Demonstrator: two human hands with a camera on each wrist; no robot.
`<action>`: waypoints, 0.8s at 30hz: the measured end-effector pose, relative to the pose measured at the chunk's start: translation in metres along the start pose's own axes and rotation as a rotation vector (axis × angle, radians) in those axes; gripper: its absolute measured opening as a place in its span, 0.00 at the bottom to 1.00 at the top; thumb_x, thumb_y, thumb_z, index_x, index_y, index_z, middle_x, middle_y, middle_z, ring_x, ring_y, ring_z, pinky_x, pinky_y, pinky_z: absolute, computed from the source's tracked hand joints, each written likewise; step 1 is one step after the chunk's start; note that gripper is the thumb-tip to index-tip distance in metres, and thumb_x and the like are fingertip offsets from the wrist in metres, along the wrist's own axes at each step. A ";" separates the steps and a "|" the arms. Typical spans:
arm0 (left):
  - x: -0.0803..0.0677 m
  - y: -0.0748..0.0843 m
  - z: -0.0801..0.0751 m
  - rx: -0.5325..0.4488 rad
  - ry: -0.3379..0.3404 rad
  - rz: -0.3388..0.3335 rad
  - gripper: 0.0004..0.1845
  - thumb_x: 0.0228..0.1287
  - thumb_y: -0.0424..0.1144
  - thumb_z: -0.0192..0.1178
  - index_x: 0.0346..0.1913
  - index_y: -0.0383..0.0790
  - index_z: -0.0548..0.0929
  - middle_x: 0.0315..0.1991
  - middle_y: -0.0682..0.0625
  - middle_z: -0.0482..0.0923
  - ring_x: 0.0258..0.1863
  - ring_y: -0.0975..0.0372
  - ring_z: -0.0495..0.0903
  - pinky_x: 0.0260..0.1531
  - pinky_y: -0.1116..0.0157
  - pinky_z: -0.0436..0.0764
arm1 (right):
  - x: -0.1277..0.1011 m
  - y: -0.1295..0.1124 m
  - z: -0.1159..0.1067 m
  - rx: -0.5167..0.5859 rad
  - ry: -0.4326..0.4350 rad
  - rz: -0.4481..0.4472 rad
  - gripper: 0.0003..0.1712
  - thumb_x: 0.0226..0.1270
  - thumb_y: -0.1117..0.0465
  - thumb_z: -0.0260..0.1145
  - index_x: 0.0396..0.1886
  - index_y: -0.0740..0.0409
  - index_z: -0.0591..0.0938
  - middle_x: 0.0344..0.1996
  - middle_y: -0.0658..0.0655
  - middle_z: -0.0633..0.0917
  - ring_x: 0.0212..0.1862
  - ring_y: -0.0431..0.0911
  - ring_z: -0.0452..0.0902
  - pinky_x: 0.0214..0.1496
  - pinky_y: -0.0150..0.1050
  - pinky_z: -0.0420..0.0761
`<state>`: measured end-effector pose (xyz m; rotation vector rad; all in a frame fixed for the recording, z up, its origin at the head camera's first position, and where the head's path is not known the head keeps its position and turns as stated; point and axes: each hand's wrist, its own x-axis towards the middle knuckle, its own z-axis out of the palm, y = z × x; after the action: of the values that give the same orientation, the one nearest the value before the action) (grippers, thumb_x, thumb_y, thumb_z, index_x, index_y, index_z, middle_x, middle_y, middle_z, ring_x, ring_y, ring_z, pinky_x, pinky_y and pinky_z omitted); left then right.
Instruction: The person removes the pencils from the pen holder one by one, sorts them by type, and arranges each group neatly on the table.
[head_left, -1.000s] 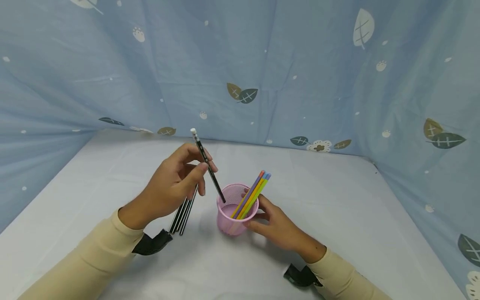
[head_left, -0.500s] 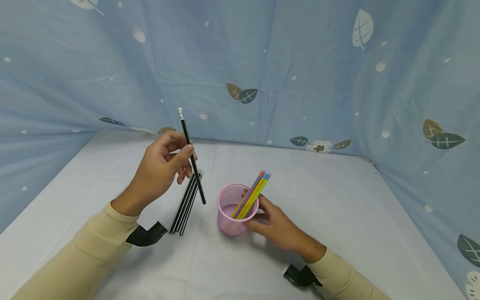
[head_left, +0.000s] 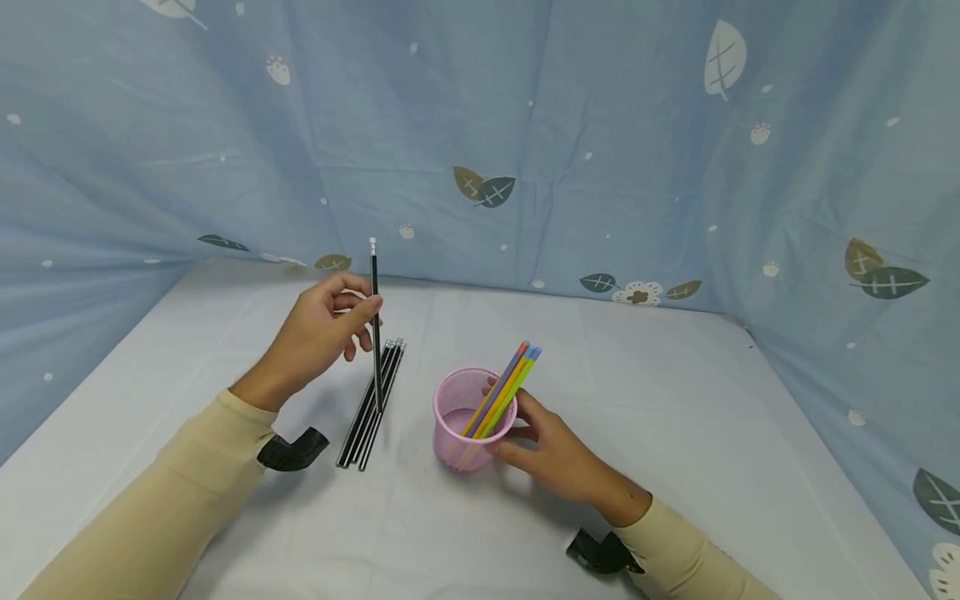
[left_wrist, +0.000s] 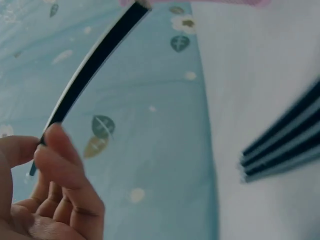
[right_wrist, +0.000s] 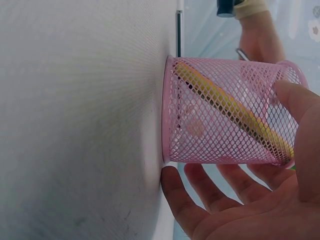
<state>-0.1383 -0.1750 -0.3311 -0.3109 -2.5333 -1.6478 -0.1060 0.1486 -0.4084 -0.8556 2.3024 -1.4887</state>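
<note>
My left hand (head_left: 318, 329) pinches a black pencil (head_left: 376, 279) between thumb and fingers, near the pencil's upper half. It stands almost upright, with a silver and white tip on top. Its lower end overlaps a bundle of several black pencils (head_left: 362, 437) lying on the table; whether it touches them I cannot tell. Around the right side of a pink mesh pencil cup (head_left: 459, 452) curls my right hand (head_left: 558, 458). In the right wrist view the thumb (right_wrist: 295, 100) and fingers sit on opposite sides of the cup. Several coloured pencils (head_left: 504, 396), purple, yellow and green, lean right inside it.
A white cloth covers the table (head_left: 675, 400). Behind and at both sides hangs a blue curtain (head_left: 525, 100) with leaf patterns. Black wrist straps (head_left: 294, 450) show at both cuffs.
The left hand has carried the black pencil leftward from above the cup to the bundle, and the pencil has turned more upright. The right hand and cup have stayed put.
</note>
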 end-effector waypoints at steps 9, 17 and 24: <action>0.011 -0.021 -0.004 0.085 -0.125 -0.206 0.24 0.74 0.53 0.56 0.59 0.38 0.71 0.45 0.39 0.82 0.29 0.56 0.86 0.27 0.60 0.85 | 0.000 0.001 0.000 0.005 0.003 -0.009 0.40 0.69 0.59 0.67 0.76 0.50 0.60 0.68 0.55 0.73 0.67 0.49 0.71 0.66 0.46 0.77; 0.014 -0.034 -0.003 0.144 -0.217 -0.273 0.21 0.75 0.49 0.55 0.59 0.37 0.71 0.38 0.41 0.82 0.25 0.57 0.84 0.27 0.58 0.86 | 0.000 0.002 0.000 0.005 0.009 -0.027 0.41 0.69 0.60 0.68 0.77 0.51 0.60 0.72 0.54 0.69 0.69 0.50 0.70 0.66 0.46 0.77; 0.016 -0.043 -0.001 0.177 -0.260 -0.315 0.18 0.77 0.45 0.53 0.58 0.35 0.71 0.33 0.44 0.79 0.22 0.57 0.83 0.26 0.58 0.86 | 0.000 0.001 0.000 0.004 0.006 -0.025 0.42 0.69 0.60 0.67 0.78 0.52 0.59 0.72 0.56 0.69 0.69 0.50 0.70 0.66 0.46 0.76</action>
<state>-0.1632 -0.1911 -0.3658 -0.1197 -3.0334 -1.5478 -0.1065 0.1487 -0.4098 -0.8833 2.3007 -1.5070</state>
